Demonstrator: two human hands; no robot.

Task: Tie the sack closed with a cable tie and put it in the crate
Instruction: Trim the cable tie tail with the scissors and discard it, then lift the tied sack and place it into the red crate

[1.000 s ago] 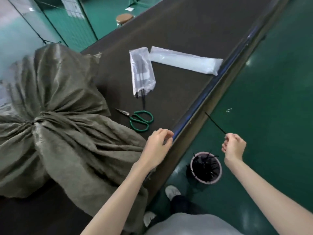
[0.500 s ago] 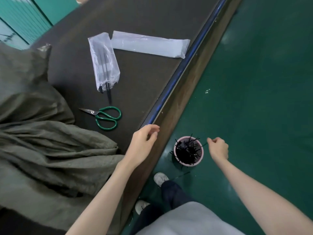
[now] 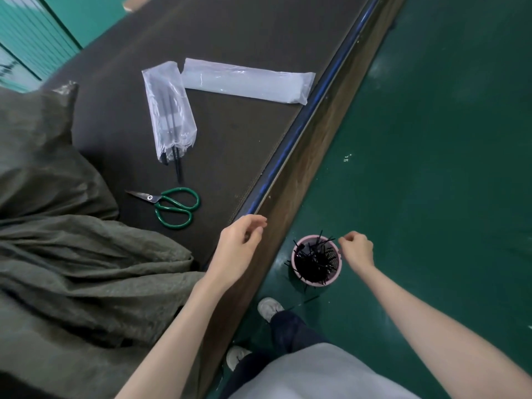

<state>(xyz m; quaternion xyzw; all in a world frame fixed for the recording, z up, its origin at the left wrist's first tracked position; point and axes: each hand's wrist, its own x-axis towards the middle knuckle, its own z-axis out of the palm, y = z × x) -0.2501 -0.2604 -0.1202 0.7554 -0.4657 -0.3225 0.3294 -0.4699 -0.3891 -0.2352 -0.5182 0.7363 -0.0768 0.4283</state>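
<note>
- Where the right hand (image 3: 357,250) pinched a black offcut a second ago, its fingers are now curled together beside the pink cup (image 3: 316,260) of trimmings; whether anything is held cannot be told.
- The left hand (image 3: 239,249) hovers at the bench edge (image 3: 288,156), fingers loosely apart, empty.
- Judgement: the tie tail is discarded, so crating comes next.
- The sack (image 3: 72,254) lies slumped on the bench, olive, creased; no crate is in view.
- Scissors (image 3: 169,205) lie near it.
</note>
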